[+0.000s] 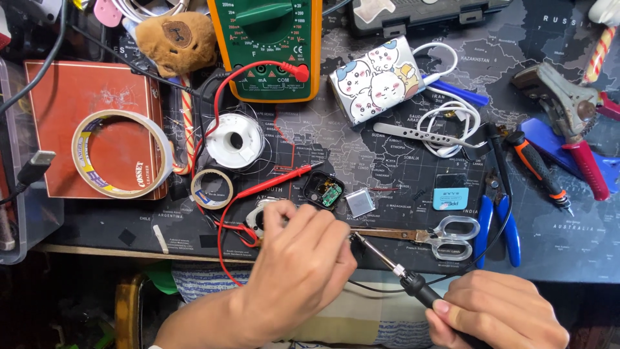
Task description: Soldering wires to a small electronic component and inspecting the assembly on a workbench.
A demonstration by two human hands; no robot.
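At near edge of dark world-map desk mat [400, 161]: right hand [500, 317] grips black-handled soldering iron [403, 278], tip meeting left hand [300, 262], fingers pinched on small hidden part; open black round casing with green circuit board [324, 190] just beyond.

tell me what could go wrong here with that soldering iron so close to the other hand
1. The soldering iron in the right hand has its tip right beside the left hand; a slip might burn a finger.
2. The red probe lead loops under the left hand and could snag or touch the hot tip.
3. The small open circuit board and the scissors lie close by and could get knocked.
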